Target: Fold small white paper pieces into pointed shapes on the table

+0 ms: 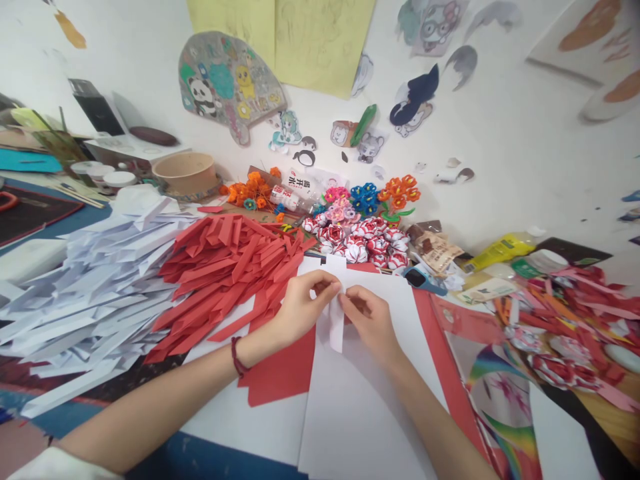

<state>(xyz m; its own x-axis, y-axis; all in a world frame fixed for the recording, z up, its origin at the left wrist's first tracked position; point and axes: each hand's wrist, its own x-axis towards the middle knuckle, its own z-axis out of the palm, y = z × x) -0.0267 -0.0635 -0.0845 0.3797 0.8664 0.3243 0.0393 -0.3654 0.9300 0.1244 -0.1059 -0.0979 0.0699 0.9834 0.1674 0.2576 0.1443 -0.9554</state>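
Both my hands meet over a white sheet of paper [370, 413] in the middle of the table. Between my left hand [305, 303] and my right hand [367, 317] is a white paper strip [337, 330], upright in the view. My left thumb and forefinger pinch it near its middle. The right fingertips close on it just beside them, partly hiding it. Left of my hands lies a heap of red folded paper strips [225, 273], and farther left a heap of white folded paper strips [100, 280].
Red-and-white paper flowers [373, 237] and orange pipe-cleaner flowers [399, 192] lie by the wall. A blue watch [425, 280] sits behind the sheet's right corner. At right are a yellow bottle [503, 252] and mixed scraps. A tan bowl [184, 173] stands back left.
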